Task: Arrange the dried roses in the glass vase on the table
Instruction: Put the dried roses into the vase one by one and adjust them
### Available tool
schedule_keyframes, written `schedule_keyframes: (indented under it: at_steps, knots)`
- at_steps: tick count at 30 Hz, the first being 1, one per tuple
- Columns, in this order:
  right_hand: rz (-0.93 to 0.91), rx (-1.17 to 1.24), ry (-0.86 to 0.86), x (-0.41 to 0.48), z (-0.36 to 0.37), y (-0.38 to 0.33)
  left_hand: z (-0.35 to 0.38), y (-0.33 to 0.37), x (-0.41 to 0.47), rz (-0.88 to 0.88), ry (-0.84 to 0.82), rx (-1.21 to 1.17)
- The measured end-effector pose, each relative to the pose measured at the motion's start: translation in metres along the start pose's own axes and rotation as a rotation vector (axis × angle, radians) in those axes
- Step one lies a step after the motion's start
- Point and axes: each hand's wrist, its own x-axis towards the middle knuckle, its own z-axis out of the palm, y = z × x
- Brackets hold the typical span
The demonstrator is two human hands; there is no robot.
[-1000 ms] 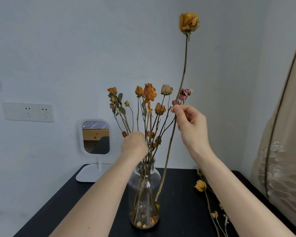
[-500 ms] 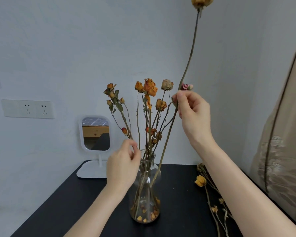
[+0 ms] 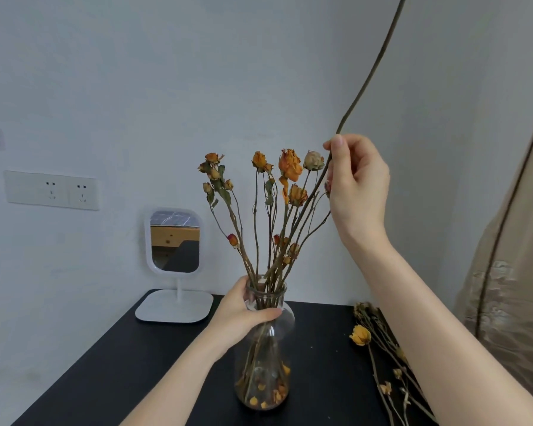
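A clear glass vase (image 3: 263, 373) stands on the black table (image 3: 136, 373), holding several dried orange and pale roses (image 3: 290, 167). My left hand (image 3: 243, 315) wraps around the vase's neck. My right hand (image 3: 356, 182) pinches a long rose stem (image 3: 373, 69) between thumb and fingers, above and right of the bunch. That stem slants down into the vase mouth; its bloom is out of frame at the top. Loose petals lie at the vase bottom.
More dried roses (image 3: 379, 342) lie on the table to the right, one with a yellow head. A white-framed standing mirror (image 3: 174, 241) is at the back left. Wall sockets (image 3: 53, 190) sit on the left wall, and beige fabric (image 3: 517, 272) hangs at the right edge.
My left hand dropped from the stems to grip the vase neck. My right hand lifted the long stem and tilted it right, and its lower end went into the vase mouth.
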Motion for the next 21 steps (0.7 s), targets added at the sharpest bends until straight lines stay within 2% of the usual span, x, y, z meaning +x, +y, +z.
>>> schedule_keyframes:
  at_steps: [13, 21]
  knots:
    - [-0.034, -0.174, -0.164, -0.03, 0.006, 0.023, 0.03, 0.008, -0.011, 0.033, 0.268, 0.084]
    - [-0.034, -0.183, -0.101, -0.031, -0.009, 0.025, 0.045, 0.013, -0.013, 0.034, 0.409, 0.153]
